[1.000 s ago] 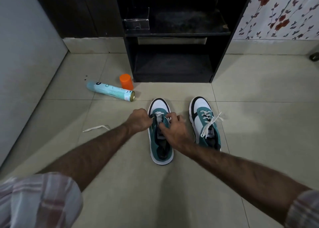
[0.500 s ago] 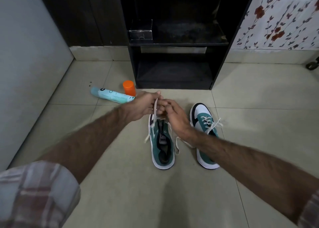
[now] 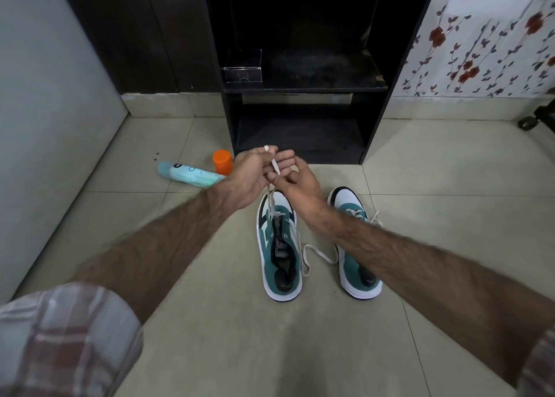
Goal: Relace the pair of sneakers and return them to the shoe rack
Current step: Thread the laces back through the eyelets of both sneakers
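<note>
Teal spray can [image 3: 192,175] lies on its side on the tiled floor [image 3: 210,336] at the left, with an orange cap [image 3: 222,162] standing just beside it. My left hand [image 3: 250,175] pinches one end of the white lace [image 3: 271,200], raised above the left sneaker [image 3: 280,246]. My right hand [image 3: 300,183] pinches the same lace just beside it, fingers curled round it. That lace runs down to the front eyelets of the left sneaker, and its loose part trails on the floor between the shoes. Behind my hands stands the black rack [image 3: 300,90]. To the right sits the laced right sneaker [image 3: 356,246], toe toward the rack.
</note>
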